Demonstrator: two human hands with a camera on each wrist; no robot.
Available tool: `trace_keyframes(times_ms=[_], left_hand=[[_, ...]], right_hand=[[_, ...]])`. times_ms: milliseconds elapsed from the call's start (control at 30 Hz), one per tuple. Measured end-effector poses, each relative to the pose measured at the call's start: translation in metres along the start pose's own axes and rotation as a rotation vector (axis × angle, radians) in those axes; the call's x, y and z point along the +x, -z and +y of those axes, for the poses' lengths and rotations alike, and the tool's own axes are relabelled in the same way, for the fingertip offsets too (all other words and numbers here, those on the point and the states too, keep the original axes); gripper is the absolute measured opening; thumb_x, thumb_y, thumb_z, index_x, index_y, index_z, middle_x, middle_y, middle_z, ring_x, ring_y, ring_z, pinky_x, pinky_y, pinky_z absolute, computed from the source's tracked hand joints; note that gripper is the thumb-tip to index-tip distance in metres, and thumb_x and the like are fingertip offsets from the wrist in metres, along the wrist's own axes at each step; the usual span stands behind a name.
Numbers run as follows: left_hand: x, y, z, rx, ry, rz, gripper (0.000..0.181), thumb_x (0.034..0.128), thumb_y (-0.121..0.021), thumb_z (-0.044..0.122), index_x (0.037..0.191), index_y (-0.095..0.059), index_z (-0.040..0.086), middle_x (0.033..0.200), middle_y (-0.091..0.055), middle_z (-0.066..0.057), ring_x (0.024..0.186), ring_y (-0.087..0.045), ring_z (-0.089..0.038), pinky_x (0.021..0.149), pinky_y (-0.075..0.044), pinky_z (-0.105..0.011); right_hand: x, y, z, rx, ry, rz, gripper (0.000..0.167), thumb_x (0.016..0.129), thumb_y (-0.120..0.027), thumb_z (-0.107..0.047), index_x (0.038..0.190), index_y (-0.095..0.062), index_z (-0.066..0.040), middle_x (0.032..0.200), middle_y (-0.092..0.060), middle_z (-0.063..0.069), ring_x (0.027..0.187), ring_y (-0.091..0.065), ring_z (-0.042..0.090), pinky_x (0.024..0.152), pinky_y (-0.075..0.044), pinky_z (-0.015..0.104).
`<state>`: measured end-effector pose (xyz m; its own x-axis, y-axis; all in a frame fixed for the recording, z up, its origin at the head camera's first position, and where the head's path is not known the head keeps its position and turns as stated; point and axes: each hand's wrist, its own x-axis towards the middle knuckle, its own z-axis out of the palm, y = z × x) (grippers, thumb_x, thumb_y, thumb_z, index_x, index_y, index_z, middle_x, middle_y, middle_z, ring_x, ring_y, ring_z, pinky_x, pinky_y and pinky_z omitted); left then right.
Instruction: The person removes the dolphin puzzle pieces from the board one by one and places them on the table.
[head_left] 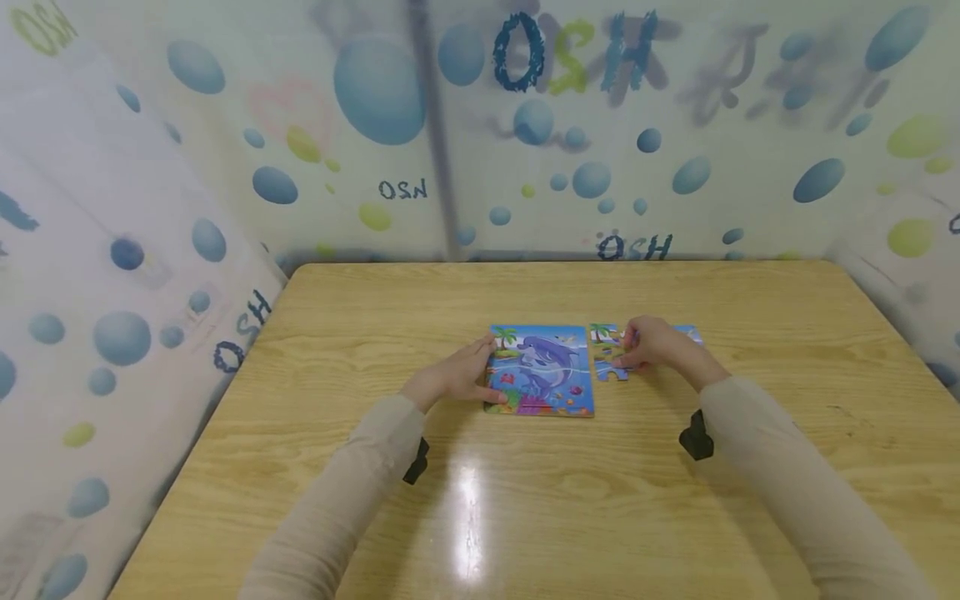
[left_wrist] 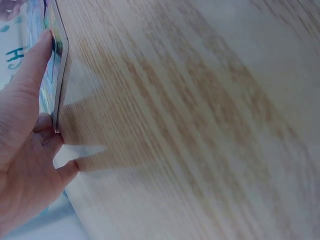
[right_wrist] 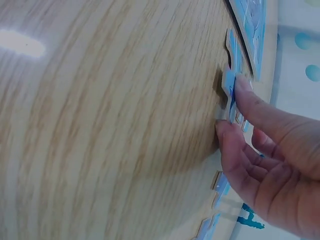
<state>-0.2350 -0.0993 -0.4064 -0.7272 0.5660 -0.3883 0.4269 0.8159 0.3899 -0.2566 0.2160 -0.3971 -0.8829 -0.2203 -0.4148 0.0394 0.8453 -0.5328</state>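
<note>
A square dolphin picture board (head_left: 551, 367) (left_wrist: 59, 75) lies flat on the table. My left hand (head_left: 459, 375) (left_wrist: 25, 120) holds its left side, thumb on the printed face and fingers at the edge. Just right of the board are puzzle pieces (head_left: 600, 335) with a palm tree and water. Over them, my right hand (head_left: 656, 343) (right_wrist: 280, 155) pinches a blue piece (right_wrist: 229, 80) between thumb and fingers, low over the table. Whether that piece touches the ones beside it, I cannot tell. The hand partly hides the pieces in the head view.
More blue pieces (head_left: 690, 332) (right_wrist: 220, 185) lie beyond my right hand, partly covered by it in the head view. The wooden table (head_left: 375, 300) meets a patterned curtain (head_left: 495, 167) at the back. A dark object (head_left: 697, 437) shows at each sleeve.
</note>
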Motion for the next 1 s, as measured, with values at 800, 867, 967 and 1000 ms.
trace_keyframes(times_ms=[800,867,967,1000], left_hand=[[0.001,-0.001,-0.001,0.009,0.006,0.018,0.097,0.0826,-0.060,0.047,0.146,-0.005,-0.001,0.153,0.004,-0.016,0.142,-0.003,-0.030,0.117,-0.009,-0.040],[0.002,-0.001,-0.001,0.013,0.004,0.024,0.097,0.0823,-0.061,0.047,0.146,-0.006,-0.001,0.153,0.004,-0.016,0.142,-0.004,-0.030,0.117,-0.009,-0.040],[0.003,-0.002,-0.002,0.008,-0.004,0.029,0.096,0.0823,-0.062,0.046,0.145,-0.007,-0.002,0.153,0.003,-0.017,0.142,-0.004,-0.030,0.117,-0.009,-0.040],[0.003,-0.002,-0.002,0.005,-0.004,0.028,0.096,0.0822,-0.062,0.046,0.145,-0.007,-0.002,0.153,0.003,-0.017,0.142,-0.004,-0.030,0.117,-0.009,-0.040]], right_hand=[[0.015,-0.023,-0.030,0.001,0.280,0.040,0.035,0.086,-0.063,-0.023,0.110,-0.057,0.001,0.097,-0.060,0.015,0.085,-0.057,0.023,0.073,-0.050,0.034],[0.017,-0.028,-0.037,-0.010,0.312,0.032,0.038,0.085,-0.065,-0.023,0.113,-0.057,0.001,0.102,-0.060,0.016,0.092,-0.058,0.025,0.079,-0.050,0.037],[0.018,-0.035,-0.049,-0.026,0.341,0.011,0.041,0.084,-0.066,-0.023,0.115,-0.057,0.002,0.107,-0.059,0.018,0.095,-0.057,0.027,0.082,-0.050,0.039],[0.018,-0.038,-0.053,-0.032,0.338,0.001,0.042,0.083,-0.067,-0.023,0.116,-0.056,0.002,0.110,-0.059,0.018,0.097,-0.057,0.027,0.083,-0.050,0.038]])
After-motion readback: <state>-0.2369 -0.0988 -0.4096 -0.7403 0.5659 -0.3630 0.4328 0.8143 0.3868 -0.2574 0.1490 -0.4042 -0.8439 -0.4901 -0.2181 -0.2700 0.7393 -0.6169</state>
